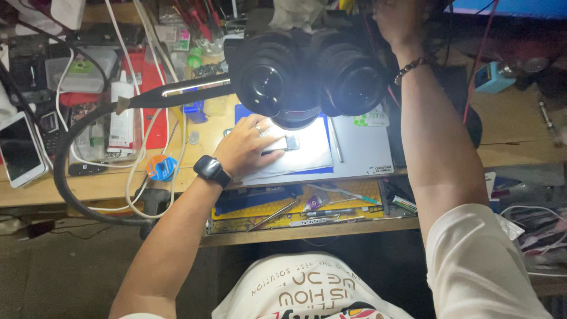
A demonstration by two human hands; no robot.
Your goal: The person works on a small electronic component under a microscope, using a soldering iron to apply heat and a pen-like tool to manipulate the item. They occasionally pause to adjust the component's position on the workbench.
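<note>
A white phone with a dark blank screen (19, 149) is lying at the bench's far left, a green-and-white sticker (371, 117) is sitting on the grey mat's far right, and a lit blue monitor (512, 6) is glowing far right.

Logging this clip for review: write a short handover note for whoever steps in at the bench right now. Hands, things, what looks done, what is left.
Left hand: resting flat on the lit white mat, fingers pinning a small phone under the microscope.
Right hand: raised behind the microscope, by its far side; its grip is hidden.
Things: tweezers and small tools lie in the yellow tray at the desk's front edge; a second, white phone sits far left.
Done: phone placed under the lens, light on.
Left: no tool in hand yet; any work on the phone is not begun.
</note>
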